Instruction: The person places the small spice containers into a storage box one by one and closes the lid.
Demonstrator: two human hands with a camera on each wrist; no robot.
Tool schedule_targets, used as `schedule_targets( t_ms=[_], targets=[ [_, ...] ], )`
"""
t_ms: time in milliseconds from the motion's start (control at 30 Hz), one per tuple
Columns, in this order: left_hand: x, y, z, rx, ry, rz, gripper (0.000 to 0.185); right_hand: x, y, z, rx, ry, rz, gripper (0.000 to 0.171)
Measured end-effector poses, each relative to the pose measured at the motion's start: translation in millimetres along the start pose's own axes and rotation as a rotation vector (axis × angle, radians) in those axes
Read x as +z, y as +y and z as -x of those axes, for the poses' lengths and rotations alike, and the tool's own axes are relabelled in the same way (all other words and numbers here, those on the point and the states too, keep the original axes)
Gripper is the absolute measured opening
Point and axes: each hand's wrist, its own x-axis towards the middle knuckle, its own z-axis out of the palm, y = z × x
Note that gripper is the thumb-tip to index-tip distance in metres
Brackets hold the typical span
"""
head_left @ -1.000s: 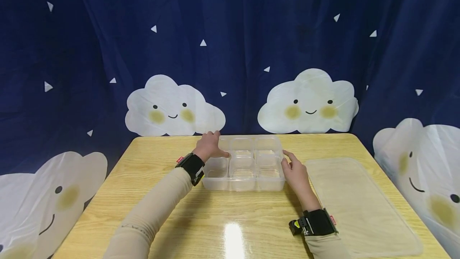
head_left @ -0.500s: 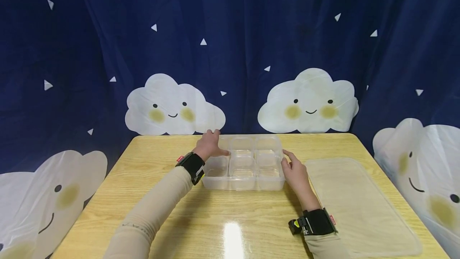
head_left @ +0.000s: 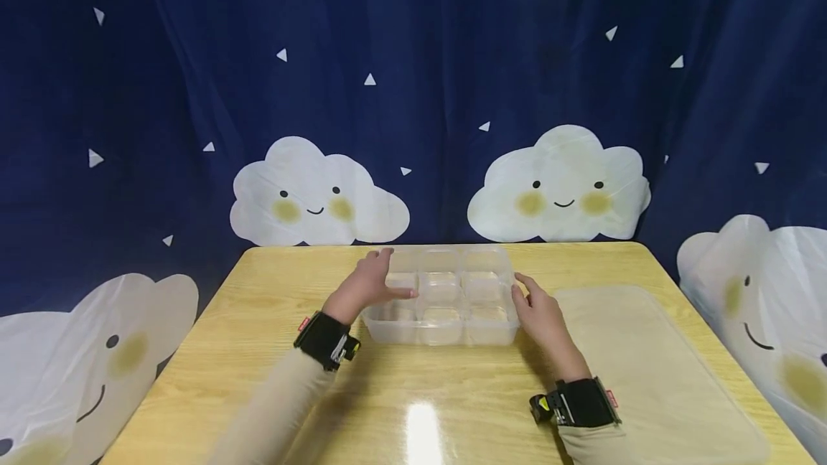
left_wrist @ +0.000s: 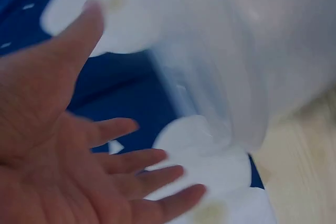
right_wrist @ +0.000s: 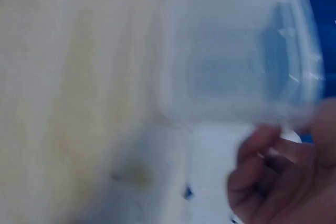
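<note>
Here the clear compartment box (head_left: 442, 296) sits mid-worktop (head_left: 258, 321) between both hands, the left hand (head_left: 368, 284) spread loose at its left rim, the right hand (head_left: 539, 311) relaxed against its right side.

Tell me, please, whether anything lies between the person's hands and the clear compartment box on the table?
Nothing visible does. The left hand is at the left end of the clear compartment box and the right hand at its right end. The flat lid lies off to the right.

Beige sleeves (head_left: 278, 400); black wrist straps (head_left: 325, 339), seemingly red-tagged, yellow-accented.
</note>
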Motion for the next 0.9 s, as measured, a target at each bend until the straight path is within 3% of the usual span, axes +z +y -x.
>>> schedule_targets(
  t_ms=[133,300,567,767,900],
  targets=[
    [7.3,-1.7,40.4,-0.013,-0.066,0.043,0.115,-24,-11,12,-0.038,-0.205,0.043,0.058],
    [17.1,-10.4,63.8,-0.034,-0.009,0.085,0.107,-47,-24,22,-0.108,-0.358,0.073,0.056],
    [25.1,-22.3,68.9,-0.027,0.179,0.100,0.088,-41,-38,25,-0.108,-0.293,0.099,0.051],
    [29.0,-29.8,61.1,-0.034,0.237,0.128,0.081,-27,-37,22,-0.081,-0.257,0.060,0.056],
    [29.7,-35.8,53.2,-0.045,0.269,0.135,0.074,-18,-36,11,-0.123,-0.250,0.057,0.056]
  ],
)
